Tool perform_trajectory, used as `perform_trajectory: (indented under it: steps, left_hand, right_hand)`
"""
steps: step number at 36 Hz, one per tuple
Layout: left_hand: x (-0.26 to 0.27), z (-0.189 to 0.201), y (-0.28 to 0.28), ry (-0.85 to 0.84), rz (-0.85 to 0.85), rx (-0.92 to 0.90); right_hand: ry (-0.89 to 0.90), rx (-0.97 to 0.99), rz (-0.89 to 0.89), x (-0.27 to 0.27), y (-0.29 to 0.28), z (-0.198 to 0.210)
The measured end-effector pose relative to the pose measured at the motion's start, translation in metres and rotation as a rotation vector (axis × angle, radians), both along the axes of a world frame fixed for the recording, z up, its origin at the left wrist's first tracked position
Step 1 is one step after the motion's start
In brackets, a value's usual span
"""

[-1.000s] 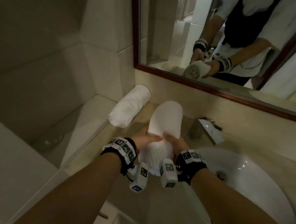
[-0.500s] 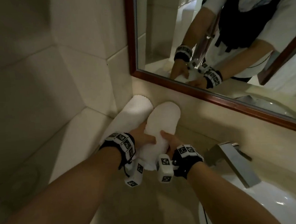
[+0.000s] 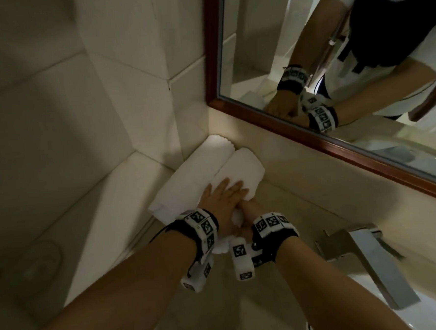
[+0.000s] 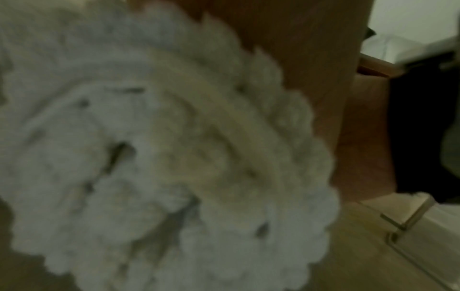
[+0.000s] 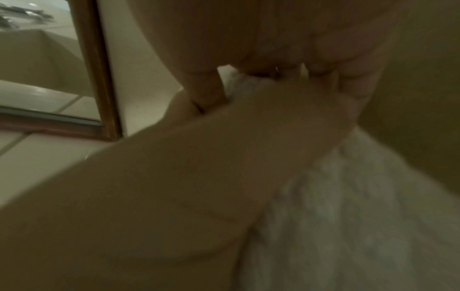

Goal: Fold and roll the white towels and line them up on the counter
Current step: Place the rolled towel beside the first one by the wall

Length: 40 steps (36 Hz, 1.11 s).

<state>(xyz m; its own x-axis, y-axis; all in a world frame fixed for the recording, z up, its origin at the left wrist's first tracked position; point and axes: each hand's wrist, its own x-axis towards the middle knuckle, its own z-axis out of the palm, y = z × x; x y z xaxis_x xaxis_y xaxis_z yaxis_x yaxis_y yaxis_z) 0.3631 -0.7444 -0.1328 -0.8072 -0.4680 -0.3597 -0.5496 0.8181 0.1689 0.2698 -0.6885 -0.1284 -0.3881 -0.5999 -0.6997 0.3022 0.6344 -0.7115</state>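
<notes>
White terry cloth: two rolled towels lie side by side, touching, on the counter (image 3: 285, 194) in the corner below the mirror (image 3: 337, 137). The far towel (image 3: 199, 171) sits against the tiled wall. I see my left hand (image 3: 222, 197) laid flat on the near towel (image 3: 240, 171), fingers straight and slightly spread. My right hand (image 3: 248, 214) is at that roll's near end, partly hidden; I cannot tell its finger state. The tap (image 3: 365, 252) stands at my right.

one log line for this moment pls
step: placing second rolled towel beside first rolled towel | left hand flat on top | right hand at near end | counter
</notes>
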Motion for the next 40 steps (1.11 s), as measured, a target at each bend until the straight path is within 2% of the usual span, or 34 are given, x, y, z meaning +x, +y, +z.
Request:
perform_trajectory:
  steps: [2,5,7,11,15,17,19,24,31,36,40]
  left_hand:
    - [0.001,0.001,0.002,0.008,0.014,-0.003]
    - [-0.001,0.012,0.012,-0.006,0.032,0.019]
    - [-0.002,0.018,0.018,-0.040,0.072,0.043]
    - [-0.003,0.035,0.029,-0.011,0.160,0.110]
    - [-0.001,0.056,0.046,0.045,0.188,0.113]
    - [0.000,0.066,0.056,0.058,0.193,0.116]
    - [0.000,0.079,0.071,0.065,0.157,0.126]
    - [0.006,0.107,0.127,-0.007,0.036,0.152]
    - [0.019,0.129,0.224,-0.021,-0.109,0.140]
    - [0.007,0.136,0.309,-0.005,-0.297,0.132]
    - [-0.006,0.141,0.385,-0.003,-0.405,0.122]
  right_hand:
    - [0.064,0.115,0.119,-0.001,-0.003,0.008]
    - [0.349,0.180,0.304,-0.005,0.010,0.024]
    - [0.307,0.184,0.290,-0.006,0.021,0.025]
    - [0.198,0.114,0.057,-0.005,0.039,0.034]
    - [0.267,0.101,0.120,0.003,0.062,0.065]
    - [0.300,0.120,0.210,0.009,0.075,0.077]
    - [0.317,0.187,0.240,0.016,0.092,0.087]
    - [0.289,0.154,0.151,0.033,0.150,0.107]
    - [0.472,0.085,0.187,0.054,0.257,0.128]
    - [0.660,0.198,0.208,0.053,0.346,0.129]
    - [0.662,0.251,0.129,0.038,0.425,0.123]
